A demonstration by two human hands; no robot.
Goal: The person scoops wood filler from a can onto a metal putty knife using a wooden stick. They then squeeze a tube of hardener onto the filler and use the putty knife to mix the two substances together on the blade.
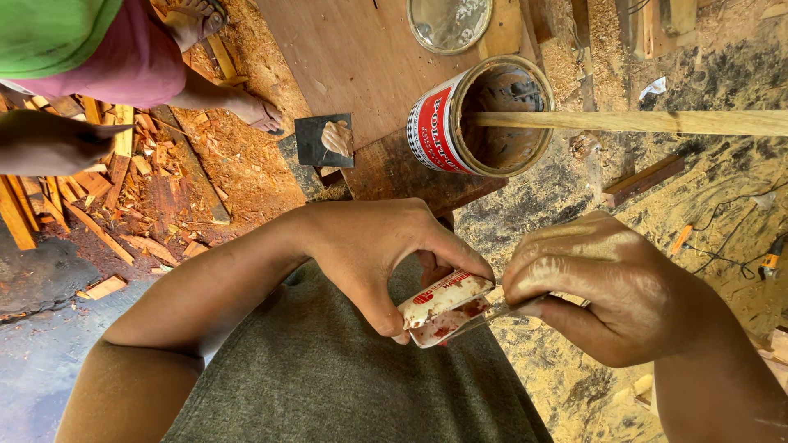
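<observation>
My left hand (pixel 377 254) grips a small white and red tube-like container (pixel 443 308), smeared reddish at its open end. My right hand (pixel 603 283), dusted with pale filler, pinches a thin metal blade (pixel 488 316) whose tip touches that open end. Both hands hover over my lap in grey cloth (pixel 328 377). Ahead stands an open red and white tin (pixel 480 119) with brown paste inside, on a wooden board (pixel 361 57). A long wooden stick (pixel 657 121) rests across the tin's rim. A dark square plate (pixel 316 141) carries a blob of tan putty (pixel 336 138).
The tin's round lid (pixel 449 23) lies on the board farther off. Another person's bare feet (pixel 254 111) and leg stand at upper left among wood offcuts (pixel 123 189). Sawdust covers the floor (pixel 591 197) at right, with a wood block (pixel 642 180) and a cabled tool (pixel 770 258).
</observation>
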